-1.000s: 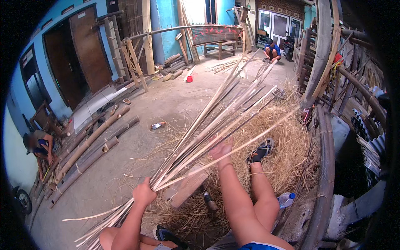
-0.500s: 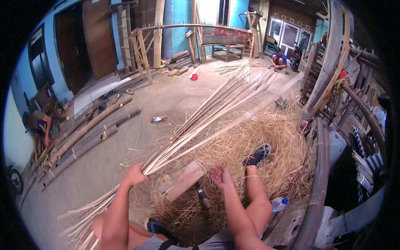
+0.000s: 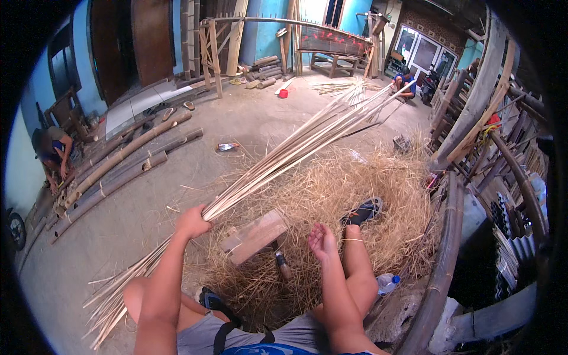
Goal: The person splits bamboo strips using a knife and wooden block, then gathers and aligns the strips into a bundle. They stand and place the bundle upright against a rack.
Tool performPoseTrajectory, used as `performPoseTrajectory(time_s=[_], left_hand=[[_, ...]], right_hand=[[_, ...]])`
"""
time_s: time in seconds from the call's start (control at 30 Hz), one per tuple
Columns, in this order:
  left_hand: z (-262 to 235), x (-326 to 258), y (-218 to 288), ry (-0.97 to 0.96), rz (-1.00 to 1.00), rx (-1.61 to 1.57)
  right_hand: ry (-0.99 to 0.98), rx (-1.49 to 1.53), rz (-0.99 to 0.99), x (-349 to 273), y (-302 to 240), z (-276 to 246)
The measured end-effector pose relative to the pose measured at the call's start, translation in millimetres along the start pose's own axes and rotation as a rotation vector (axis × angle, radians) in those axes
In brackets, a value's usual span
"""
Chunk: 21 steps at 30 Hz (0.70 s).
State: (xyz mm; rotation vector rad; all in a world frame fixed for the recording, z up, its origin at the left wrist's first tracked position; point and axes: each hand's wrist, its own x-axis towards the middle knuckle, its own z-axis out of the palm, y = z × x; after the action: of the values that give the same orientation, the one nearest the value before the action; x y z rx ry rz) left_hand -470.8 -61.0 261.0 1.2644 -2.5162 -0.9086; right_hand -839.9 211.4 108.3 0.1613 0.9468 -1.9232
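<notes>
Clock positions are taken about the centre of the head view. At 9 o'clock, long bamboo poles (image 3: 112,171) lie on the floor, with a crouching co-worker (image 3: 56,151) beyond their outer side. At 8 o'clock, the left hand (image 3: 192,222) is wrapped round a bundle of strips (image 3: 278,164), pale and brown, gripping it well below mid-length. The bundle slants across the centre: its near ends fan out beside the knee past 8 o'clock, and its far ends spread toward 2 o'clock, overlapping a second co-worker (image 3: 405,83) in the view. Between 6 and 7 o'clock rests a wooden block (image 3: 257,236), apart from the bundle; just beside it, at 6 o'clock, is a dark-handled tool (image 3: 283,266). At 5 o'clock, the right hand (image 3: 322,241) holds nothing, palm upturned and fingers loosely curled, near the fibrous shavings (image 3: 390,195). A capped bottle (image 3: 387,284) lies between 4 and 5 o'clock.

Handling note (judgement): with so much length beyond the grip, the far ends probably sway. A firm left grasp, the right palm brought under the longer part, and slow turns clear of the tool should keep the strips together.
</notes>
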Motion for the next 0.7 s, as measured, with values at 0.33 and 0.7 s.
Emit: performPoseTrajectory(time_s=[0.33,0.7], left_hand=[[-3.5,-7.5,-0.9,-0.053,0.074,0.027],[14.3,-25.9,16.8,0.013,-0.021,0.382]], right_hand=[[0.008,-0.038,-0.063,-3.3,-16.9,2.8],[0.420,-0.935,-1.309,21.3,-111.4,161.8]])
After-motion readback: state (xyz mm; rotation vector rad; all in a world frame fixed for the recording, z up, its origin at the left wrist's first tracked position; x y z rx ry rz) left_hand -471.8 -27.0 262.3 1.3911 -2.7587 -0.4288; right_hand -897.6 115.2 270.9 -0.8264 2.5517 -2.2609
